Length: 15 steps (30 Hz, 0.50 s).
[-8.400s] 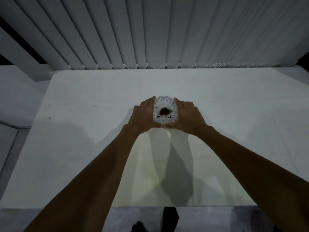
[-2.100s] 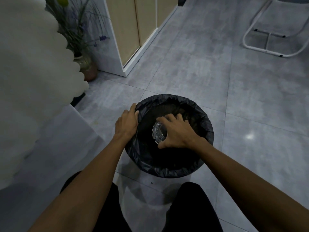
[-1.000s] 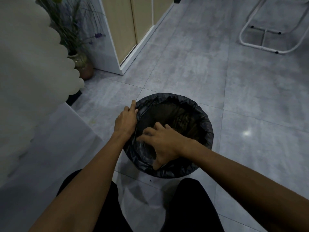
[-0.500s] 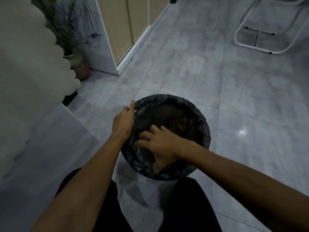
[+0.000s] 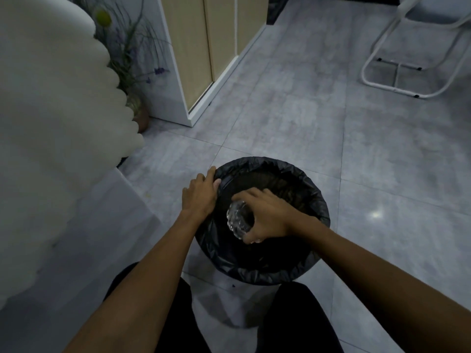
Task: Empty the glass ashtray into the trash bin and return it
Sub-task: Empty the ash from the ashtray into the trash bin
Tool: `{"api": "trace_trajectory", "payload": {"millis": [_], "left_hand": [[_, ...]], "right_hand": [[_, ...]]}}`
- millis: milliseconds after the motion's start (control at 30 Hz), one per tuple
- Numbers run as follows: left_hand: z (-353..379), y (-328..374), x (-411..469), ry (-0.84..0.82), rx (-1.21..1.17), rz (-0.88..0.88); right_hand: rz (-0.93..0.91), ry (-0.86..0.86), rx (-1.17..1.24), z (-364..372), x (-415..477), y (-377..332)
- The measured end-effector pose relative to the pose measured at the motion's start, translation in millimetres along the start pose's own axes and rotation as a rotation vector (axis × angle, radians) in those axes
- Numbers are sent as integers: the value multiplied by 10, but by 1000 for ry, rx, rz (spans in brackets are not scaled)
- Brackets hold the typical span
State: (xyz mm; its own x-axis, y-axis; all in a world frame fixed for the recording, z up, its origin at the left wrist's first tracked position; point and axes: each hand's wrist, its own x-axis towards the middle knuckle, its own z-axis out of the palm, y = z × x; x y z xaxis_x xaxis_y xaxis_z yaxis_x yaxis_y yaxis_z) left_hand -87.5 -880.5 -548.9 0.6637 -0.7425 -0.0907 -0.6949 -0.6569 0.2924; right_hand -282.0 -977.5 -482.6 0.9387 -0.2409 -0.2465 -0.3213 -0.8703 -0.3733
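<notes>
- At the far left, a pale scalloped shape (image 5: 51, 123) fills the view, soft and blurred; what it is I cannot tell. Just right of it stands a potted plant (image 5: 132, 59) with thin grassy blades and small purple flowers, beside a cabinet (image 5: 201, 47) with tan door panels set in white edges.
- The left hand (image 5: 200, 197) rests on the left rim of the trash bin (image 5: 293, 273), fingers curled over the edge and pinching the crinkled black liner (image 5: 211, 240) against it. It sits where it sat half a second ago, steadying the bin.
- The change is at the right hand (image 5: 265, 217): half a second ago it lay flat over the bin mouth and hid the glass; now it has rolled, and the glass ashtray (image 5: 237, 220) shows on edge, its hollow facing left and toward the camera.
- The right hand's fingers arch over the top of the ashtray, the thumb under its near edge, clamping it above the bin's opening.
- My reading: tipping is done or nearly so; no ash shows in the hollow, though the light is dim. What remains is carrying it back.
- The ashtray is thick, clear, knobbly cut glass, round, probably slippery and heavy for its size.
- Grey matte tiles make up the floor (image 5: 382, 161); at far right stands a white tubular frame (image 5: 397, 85).
</notes>
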Motion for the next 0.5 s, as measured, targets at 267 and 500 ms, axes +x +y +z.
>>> {"api": "trace_trajectory", "payload": {"millis": [267,500], "left_hand": [[-379,388,-347,144,-578,166],[-809,728,-747,-508,-1388,-200]], "right_hand": [[279,593,1010,-67,56,47],[209,697,1193,-47,-211,-193]]}}
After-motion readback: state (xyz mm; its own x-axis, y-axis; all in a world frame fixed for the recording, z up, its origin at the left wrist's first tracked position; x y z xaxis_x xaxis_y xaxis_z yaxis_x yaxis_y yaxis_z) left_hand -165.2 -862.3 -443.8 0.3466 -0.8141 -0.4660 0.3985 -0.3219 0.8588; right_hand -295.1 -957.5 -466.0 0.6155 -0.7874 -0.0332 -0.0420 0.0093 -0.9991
